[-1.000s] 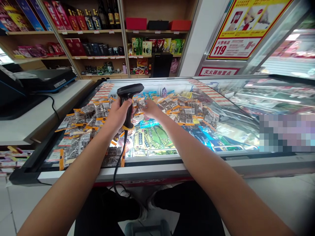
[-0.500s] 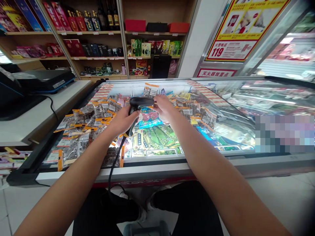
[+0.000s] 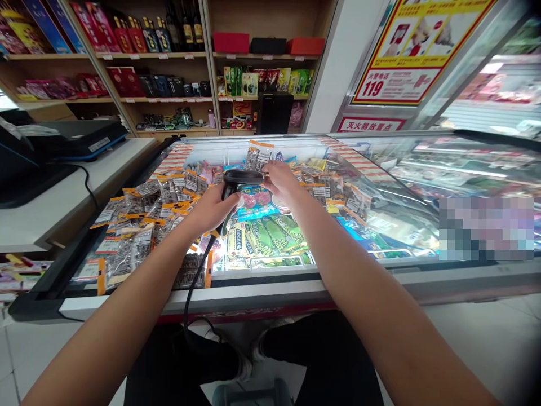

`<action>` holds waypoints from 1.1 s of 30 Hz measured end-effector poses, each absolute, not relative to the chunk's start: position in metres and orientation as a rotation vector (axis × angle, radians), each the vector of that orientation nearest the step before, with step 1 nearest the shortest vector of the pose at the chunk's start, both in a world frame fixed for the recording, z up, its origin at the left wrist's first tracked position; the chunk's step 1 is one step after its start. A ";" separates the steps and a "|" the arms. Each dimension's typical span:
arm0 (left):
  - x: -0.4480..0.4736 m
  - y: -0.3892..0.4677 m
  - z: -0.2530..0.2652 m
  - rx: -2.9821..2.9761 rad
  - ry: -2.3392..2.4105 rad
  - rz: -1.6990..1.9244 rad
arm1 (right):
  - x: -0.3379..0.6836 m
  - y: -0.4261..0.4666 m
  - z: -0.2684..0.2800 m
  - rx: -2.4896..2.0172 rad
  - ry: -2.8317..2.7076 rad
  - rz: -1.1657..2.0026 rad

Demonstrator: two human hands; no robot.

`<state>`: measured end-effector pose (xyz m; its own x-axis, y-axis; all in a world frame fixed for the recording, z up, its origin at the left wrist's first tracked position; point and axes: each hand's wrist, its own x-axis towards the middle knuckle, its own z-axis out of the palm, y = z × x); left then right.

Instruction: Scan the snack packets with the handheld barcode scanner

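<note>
My left hand (image 3: 210,207) grips the handle of a black barcode scanner (image 3: 242,178), its head pointing right toward a snack packet. My right hand (image 3: 282,179) holds that clear packet with an orange strip (image 3: 258,155) upright just beyond the scanner head. A black cable (image 3: 191,293) hangs from the scanner down past the freezer's front edge. Both hands are above the glass lid of a chest freezer (image 3: 270,293).
Several similar orange-edged packets (image 3: 143,220) lie piled on the left of the glass lid, more (image 3: 333,189) on the right. A white counter (image 3: 63,197) with dark equipment (image 3: 76,138) stands at left. Shelves of goods (image 3: 169,67) fill the back wall.
My left hand lowered and tilted the scanner from upright to pointing right. My right hand lifted a packet off the pile and brought it up in front of the scanner head.
</note>
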<state>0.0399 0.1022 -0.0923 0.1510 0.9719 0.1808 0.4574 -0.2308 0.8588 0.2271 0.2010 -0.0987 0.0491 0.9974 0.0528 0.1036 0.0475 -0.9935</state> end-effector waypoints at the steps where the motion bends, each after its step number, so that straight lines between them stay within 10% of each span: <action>1: 0.039 0.104 -0.094 1.760 1.360 1.030 | 0.230 0.201 -0.097 -1.326 -1.315 1.001; 11: 0.027 0.116 -0.080 1.310 1.177 1.545 | 0.268 0.196 -0.090 -1.955 -1.785 -0.163; 33: 0.034 0.111 -0.077 1.298 1.151 1.451 | 0.206 0.194 -0.109 -1.324 -1.445 1.019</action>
<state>0.0341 0.1106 -0.0772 -0.0978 0.9727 0.2106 -0.0165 -0.2132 0.9769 0.2062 0.1937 -0.1090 -0.0229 0.9962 0.0840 0.2551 0.0870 -0.9630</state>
